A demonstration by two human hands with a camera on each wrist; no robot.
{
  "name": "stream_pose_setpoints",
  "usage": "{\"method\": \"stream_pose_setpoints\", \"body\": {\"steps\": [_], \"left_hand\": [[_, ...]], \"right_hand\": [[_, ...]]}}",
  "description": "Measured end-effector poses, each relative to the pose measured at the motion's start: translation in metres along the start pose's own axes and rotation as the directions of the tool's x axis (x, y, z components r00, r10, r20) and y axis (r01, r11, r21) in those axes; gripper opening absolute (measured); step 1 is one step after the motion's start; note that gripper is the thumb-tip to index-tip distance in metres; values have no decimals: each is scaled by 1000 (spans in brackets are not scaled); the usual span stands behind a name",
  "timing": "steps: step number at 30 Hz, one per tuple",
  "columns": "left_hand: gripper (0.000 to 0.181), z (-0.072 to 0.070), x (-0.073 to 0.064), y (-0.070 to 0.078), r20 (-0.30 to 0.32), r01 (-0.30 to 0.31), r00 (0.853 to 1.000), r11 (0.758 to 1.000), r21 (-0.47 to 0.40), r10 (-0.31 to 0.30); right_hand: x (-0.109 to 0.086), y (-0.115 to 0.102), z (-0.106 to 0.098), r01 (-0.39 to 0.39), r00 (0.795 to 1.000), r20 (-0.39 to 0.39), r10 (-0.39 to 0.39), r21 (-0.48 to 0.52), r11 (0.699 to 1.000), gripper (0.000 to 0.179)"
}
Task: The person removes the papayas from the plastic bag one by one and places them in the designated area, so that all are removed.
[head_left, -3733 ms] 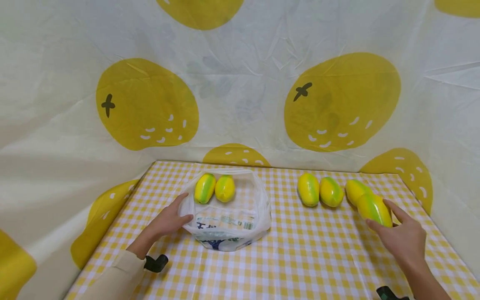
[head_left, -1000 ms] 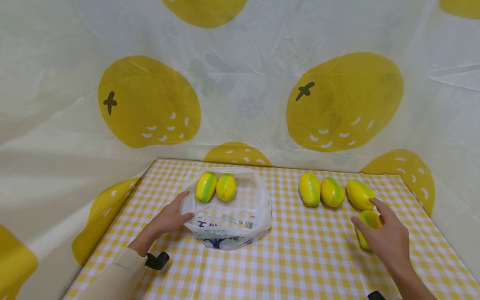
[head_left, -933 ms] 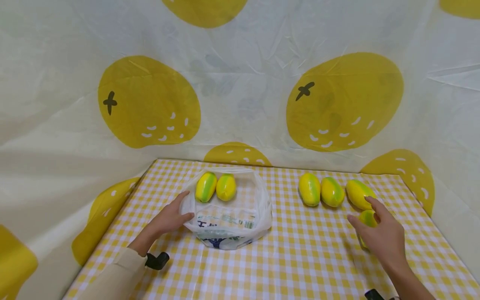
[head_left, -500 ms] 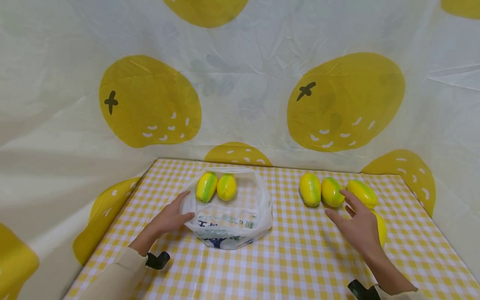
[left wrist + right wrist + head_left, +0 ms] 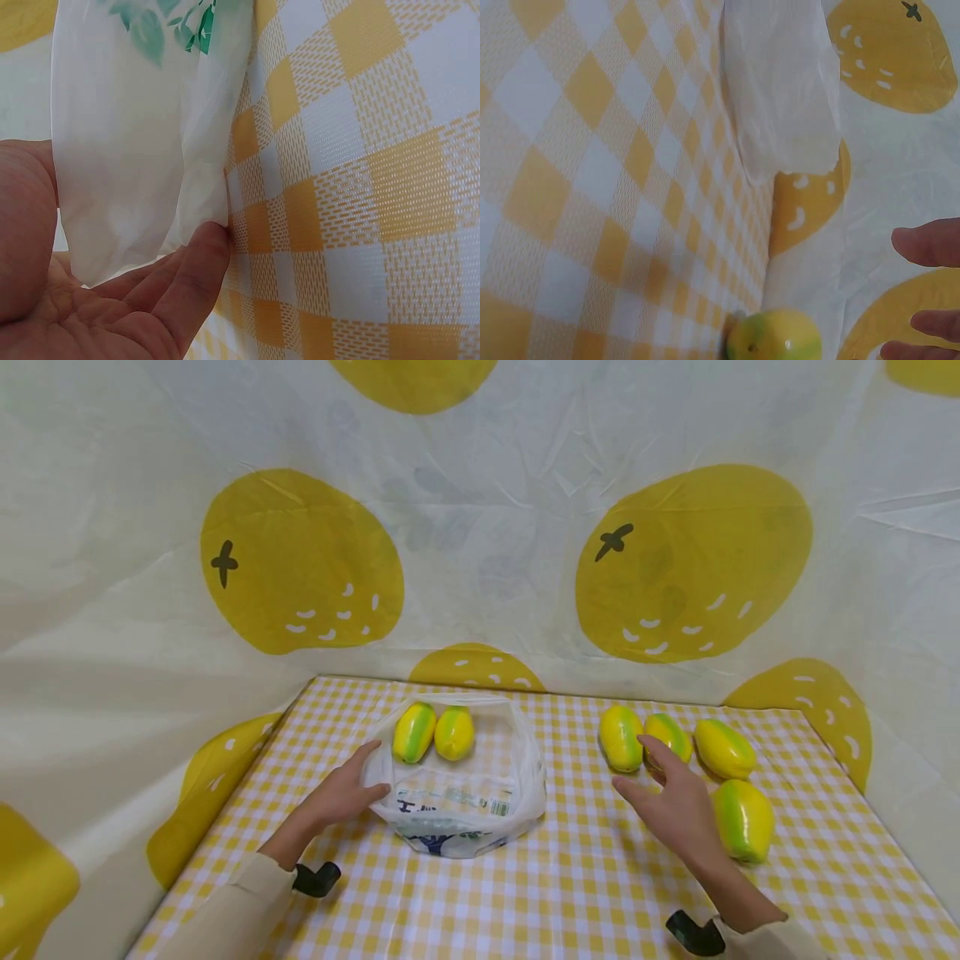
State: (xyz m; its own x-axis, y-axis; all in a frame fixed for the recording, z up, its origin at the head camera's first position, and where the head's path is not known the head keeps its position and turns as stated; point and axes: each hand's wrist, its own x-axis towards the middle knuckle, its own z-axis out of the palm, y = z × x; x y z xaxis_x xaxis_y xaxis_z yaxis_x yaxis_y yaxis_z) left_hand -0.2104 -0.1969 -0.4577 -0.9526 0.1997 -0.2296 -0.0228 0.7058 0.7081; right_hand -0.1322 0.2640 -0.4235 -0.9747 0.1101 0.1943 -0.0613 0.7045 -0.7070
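A pale backdrop cloth printed with big yellow fruit rises behind the table, which wears a yellow-and-white checked cover. A translucent plastic bag lies left of centre near the far edge, its mouth gaping upward, with printing on the wall nearer the person.

The left hand touches the bag's left rim; thumb and fingers are well apart with the bag's wall between them. Towards the far right corner, the right hand has its thumb and fingers spread and holds nothing; whether a fingertip brushes the fruit behind it, I cannot tell.

Inside the bag, two yellow-green fruits sit side by side at the back: a left fruit and a right fruit. Outside, a first fruit, a partly hidden second fruit and a third fruit line the far edge; a fourth fruit lies closer to the person, beside the right hand.
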Motion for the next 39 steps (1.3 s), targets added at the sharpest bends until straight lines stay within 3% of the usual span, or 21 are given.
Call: {"method": "stream_pose_setpoints", "body": {"steps": [15,39], "left_hand": [[82,0,1,0,0,-14,1000,1000,4,14],[82,-1,5,-5,-4,-7,1000,1000,15,7]], "right_hand": [[10,-21,35,93,996,0,-93,-32,995,73],[23,-62,72,186,982,20,-187,28,982,70]]}}
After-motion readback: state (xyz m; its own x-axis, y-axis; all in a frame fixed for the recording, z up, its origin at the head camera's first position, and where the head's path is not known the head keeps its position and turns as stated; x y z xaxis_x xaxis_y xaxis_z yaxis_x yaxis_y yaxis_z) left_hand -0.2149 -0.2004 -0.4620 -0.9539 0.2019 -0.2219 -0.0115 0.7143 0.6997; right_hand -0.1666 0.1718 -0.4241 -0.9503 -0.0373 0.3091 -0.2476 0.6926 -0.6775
